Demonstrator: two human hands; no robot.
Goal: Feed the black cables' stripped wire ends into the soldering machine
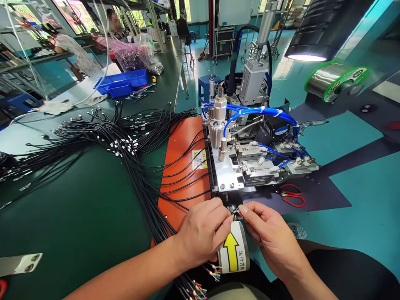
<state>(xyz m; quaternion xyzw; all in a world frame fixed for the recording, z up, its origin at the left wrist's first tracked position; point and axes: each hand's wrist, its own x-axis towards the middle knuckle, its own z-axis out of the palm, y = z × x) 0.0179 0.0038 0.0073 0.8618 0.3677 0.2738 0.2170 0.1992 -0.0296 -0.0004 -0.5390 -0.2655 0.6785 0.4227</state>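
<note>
My left hand (208,229) is closed at the near end of the metal machine (228,171), its fingertips pinching something small that they mostly hide. Just to its right, my right hand (265,229) pinches thin coloured wires (239,211) between thumb and fingers. Both hands nearly meet above a plate with a yellow arrow (231,250). Black cables (184,177) run across the orange cover (179,146) into the machine's left side. Below my left hand, cable ends with fanned coloured wires (215,273) hang down.
Bundles of black cables (125,146) lie on the green table (78,208). Red-handled pliers (292,196) rest right of the machine. A solder spool (336,81) and dark lamp (325,29) stand at upper right. A blue tray (121,83) and two people are further back.
</note>
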